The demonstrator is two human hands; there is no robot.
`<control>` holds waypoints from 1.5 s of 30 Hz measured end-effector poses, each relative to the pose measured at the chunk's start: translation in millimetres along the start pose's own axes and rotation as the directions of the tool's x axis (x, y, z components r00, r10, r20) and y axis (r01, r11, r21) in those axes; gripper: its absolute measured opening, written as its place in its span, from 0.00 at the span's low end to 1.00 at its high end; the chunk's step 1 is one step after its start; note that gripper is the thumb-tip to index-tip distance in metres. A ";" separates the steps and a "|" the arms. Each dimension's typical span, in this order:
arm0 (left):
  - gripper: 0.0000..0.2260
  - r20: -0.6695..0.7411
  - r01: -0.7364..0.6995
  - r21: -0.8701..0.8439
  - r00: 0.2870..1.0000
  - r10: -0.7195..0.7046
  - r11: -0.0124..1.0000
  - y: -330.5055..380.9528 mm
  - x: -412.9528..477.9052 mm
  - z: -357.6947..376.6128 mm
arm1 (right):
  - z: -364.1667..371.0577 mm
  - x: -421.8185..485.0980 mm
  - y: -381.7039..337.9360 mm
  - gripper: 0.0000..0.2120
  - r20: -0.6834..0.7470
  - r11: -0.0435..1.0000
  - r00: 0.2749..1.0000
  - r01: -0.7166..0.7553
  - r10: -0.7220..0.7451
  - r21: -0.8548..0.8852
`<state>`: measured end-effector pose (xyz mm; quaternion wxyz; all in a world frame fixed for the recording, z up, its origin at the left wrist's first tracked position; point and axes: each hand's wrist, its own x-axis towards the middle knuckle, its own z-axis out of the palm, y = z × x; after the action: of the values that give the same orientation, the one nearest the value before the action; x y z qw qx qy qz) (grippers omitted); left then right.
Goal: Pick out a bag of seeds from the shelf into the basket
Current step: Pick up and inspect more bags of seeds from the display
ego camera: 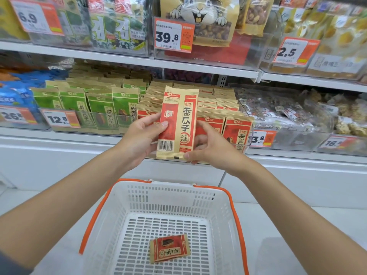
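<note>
A red and tan bag of seeds (178,120) is held upright in front of the shelf, its back with the barcode facing me. My left hand (141,135) grips its left edge with the thumb across the front. My right hand (206,145) pinches its lower right corner. Behind it, rows of the same red bags (236,130) stand in a clear shelf bin. Below, a white basket (168,193) with orange handles holds one red seed bag (169,248) lying flat on its floor.
Green seed bags (99,110) fill the bin to the left, with blue packs (14,96) beyond. Clear bins of mixed snacks (297,112) stand to the right. An upper shelf (139,60) carries seaweed and nut bags. Price tags hang along the shelf fronts.
</note>
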<state>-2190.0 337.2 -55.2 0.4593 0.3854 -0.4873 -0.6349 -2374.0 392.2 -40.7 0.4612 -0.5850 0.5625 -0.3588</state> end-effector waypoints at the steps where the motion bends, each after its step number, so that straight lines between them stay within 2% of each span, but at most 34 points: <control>1: 0.15 -0.012 -0.035 0.084 0.999 0.036 0.996 0.4 0.0 0.2 | 0.4 -0.3 0.0 0.45 -0.006 1.000 1.000 0.008 -0.009 -0.012; 3: 0.12 -0.018 -0.122 0.287 0.991 0.133 0.950 2.5 -0.7 0.9 | 1.3 -1.1 -0.7 0.41 -0.020 0.998 0.999 0.035 -0.036 -0.056; 5: 0.10 0.036 -0.177 0.363 0.984 0.176 0.915 6.2 -2.6 2.9 | 2.7 -2.9 -2.6 0.36 -0.013 0.994 0.997 0.076 -0.078 -0.076; 8: 0.17 0.112 -0.174 0.305 0.983 0.147 0.936 10.9 -7.1 6.3 | 5.8 -4.5 -3.0 0.37 -0.012 0.982 0.987 0.158 -0.160 -0.101; 11: 0.26 0.125 -0.124 0.227 0.987 0.098 0.966 9.7 -6.9 5.1 | 4.7 -5.2 -2.7 0.41 0.032 0.975 0.980 0.198 -0.196 -0.097; 16: 0.20 0.143 -0.032 0.073 0.989 0.021 0.997 8.2 -6.2 2.9 | -1.3 -7.2 -3.9 0.40 0.127 0.987 0.979 0.159 -0.162 0.026; 22: 0.18 0.166 -0.055 0.088 0.985 0.040 0.995 5.5 -5.9 4.0 | -5.8 -7.1 -1.8 0.39 0.194 0.991 0.973 0.113 -0.124 0.068; 28: 0.19 0.189 -0.045 0.111 0.982 0.023 0.993 4.7 -5.0 3.2 | -8.2 -6.6 -1.3 0.38 0.209 0.991 0.969 0.134 -0.133 0.011; 30: 0.18 0.217 -0.039 0.120 0.976 0.012 0.992 5.2 -4.7 2.6 | -10.6 -5.8 -4.4 0.35 0.130 0.984 0.978 0.172 -0.165 -0.041; 32: 0.18 0.264 -0.036 0.143 0.965 -0.003 0.989 5.6 -4.8 2.8 | -14.6 -3.6 -8.1 0.34 -0.016 0.974 0.976 0.217 -0.219 -0.070; 34: 0.18 0.318 -0.031 0.176 0.948 -0.027 0.984 4.8 -6.4 4.6 | -19.2 -0.4 -9.5 0.37 -0.117 0.974 0.967 0.227 -0.227 -0.012; 36: 0.18 0.386 -0.017 0.207 0.920 -0.066 0.978 3.2 -9.9 6.8 | -22.0 1.1 -8.2 0.40 -0.157 0.975 0.966 0.217 -0.206 0.058; 39: 0.18 0.458 -0.005 0.249 0.881 -0.113 0.968 0.9 -13.9 8.0 | -22.4 1.0 -3.4 0.40 -0.192 0.978 0.959 0.206 -0.206 -0.019; 43: 0.15 0.390 0.033 0.253 0.911 -0.133 0.967 0.0 -10.6 8.2 | -22.7 2.3 0.4 0.36 -0.294 0.976 0.931 0.213 -0.214 -0.035; 45: 0.14 0.393 0.008 0.266 0.912 -0.116 0.964 -0.8 -11.5 8.8 | -22.3 3.8 1.4 0.34 -0.311 0.976 0.926 0.212 -0.216 -0.046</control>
<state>-2195.2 350.7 -53.5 0.2734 0.3173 -0.6378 -0.6464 -2395.0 385.5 -35.3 0.3206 -0.5809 0.5635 -0.4922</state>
